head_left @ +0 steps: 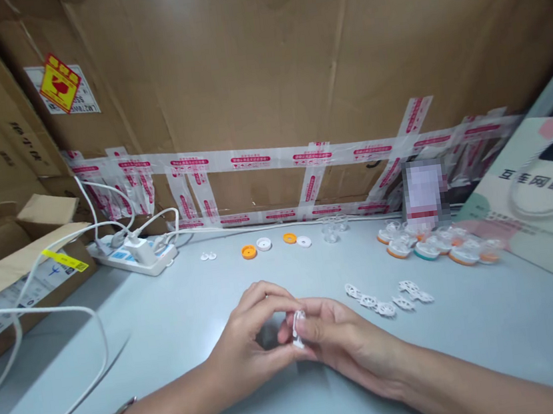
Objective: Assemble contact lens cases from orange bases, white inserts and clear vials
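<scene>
Above the front middle of the table, my left hand (pixel 255 337) and my right hand (pixel 340 337) meet around a small white plastic part (pixel 298 328). My right thumb presses on its side, with the fingers curled behind. From the left, my index finger and thumb close on its upper and lower ends. Fingers hide much of the part, so its full shape cannot be made out. Right of the hands lie several flat white openwork plastic pieces (pixel 369 300), and another group of them (pixel 410 290) sits beside these.
Along the back are tiny white parts (pixel 208 256), orange rings (pixel 248 252), white rings (pixel 263 243) and clear domes (pixel 330 232). Several clear-topped pieces with coloured bases (pixel 426 250) stand at right, near a printed box (pixel 549 214). A power strip (pixel 149 261), cables (pixel 103 335) and an open carton (pixel 29 291) occupy the left.
</scene>
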Tool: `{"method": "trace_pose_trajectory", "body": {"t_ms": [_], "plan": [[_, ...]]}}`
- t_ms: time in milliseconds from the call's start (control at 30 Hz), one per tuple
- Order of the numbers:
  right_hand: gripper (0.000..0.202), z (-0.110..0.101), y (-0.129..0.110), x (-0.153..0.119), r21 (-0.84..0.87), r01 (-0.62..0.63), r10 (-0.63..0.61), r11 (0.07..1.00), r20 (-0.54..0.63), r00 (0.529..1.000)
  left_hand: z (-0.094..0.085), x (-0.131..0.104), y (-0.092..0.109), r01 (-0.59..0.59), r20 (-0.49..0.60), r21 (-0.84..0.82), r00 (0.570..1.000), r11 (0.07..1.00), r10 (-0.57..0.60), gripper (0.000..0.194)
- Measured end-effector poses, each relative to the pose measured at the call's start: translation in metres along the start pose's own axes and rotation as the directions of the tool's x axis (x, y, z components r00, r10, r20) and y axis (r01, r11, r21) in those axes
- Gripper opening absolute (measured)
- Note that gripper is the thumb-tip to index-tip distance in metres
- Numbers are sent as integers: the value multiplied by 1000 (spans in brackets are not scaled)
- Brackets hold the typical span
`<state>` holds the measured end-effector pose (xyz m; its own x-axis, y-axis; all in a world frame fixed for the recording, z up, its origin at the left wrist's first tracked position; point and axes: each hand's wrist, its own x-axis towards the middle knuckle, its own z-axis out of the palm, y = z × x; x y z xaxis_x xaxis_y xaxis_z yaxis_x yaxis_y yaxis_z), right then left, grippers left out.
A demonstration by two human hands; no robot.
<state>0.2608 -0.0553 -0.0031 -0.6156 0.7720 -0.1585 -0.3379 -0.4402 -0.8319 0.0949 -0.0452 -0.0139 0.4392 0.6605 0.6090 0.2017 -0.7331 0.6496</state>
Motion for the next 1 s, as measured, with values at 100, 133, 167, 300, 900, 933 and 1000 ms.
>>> {"method": "trace_pose_trajectory", "body": {"t_ms": [100,133,167,300,900,933,1000], "plan": [[19,0,0,0,-7,16,-16,1000,-5,1000,0,-1,-1,-32,-5,5,999,999,32,41],[20,0,0,0,-10,11,-11,1000,-7,1000,1,-1,-1,-35,-3,6,999,999,35,42],[20,1,0,0,-15,9,-9,1000,-13,1000,1,-1,-2,-35,1,8,999,999,35,44],[21,1,-2,0,-41,39,-41,998,-32,999,1,-3,-2,-40,29,-4,999,999,40,48],[18,-67,-82,-20,-954,-194,-294,230,-258,920,-16,2,-6,90,-103,7,991,996,-89,32],[17,-76,-85,-20,-957,-238,-255,163,-274,927,-16,2,-7,95,-102,7,990,995,-93,31],[15,-91,-83,-19,-965,-244,-215,92,-259,942,-16,2,-9,94,-82,8,992,996,-93,30]]}}
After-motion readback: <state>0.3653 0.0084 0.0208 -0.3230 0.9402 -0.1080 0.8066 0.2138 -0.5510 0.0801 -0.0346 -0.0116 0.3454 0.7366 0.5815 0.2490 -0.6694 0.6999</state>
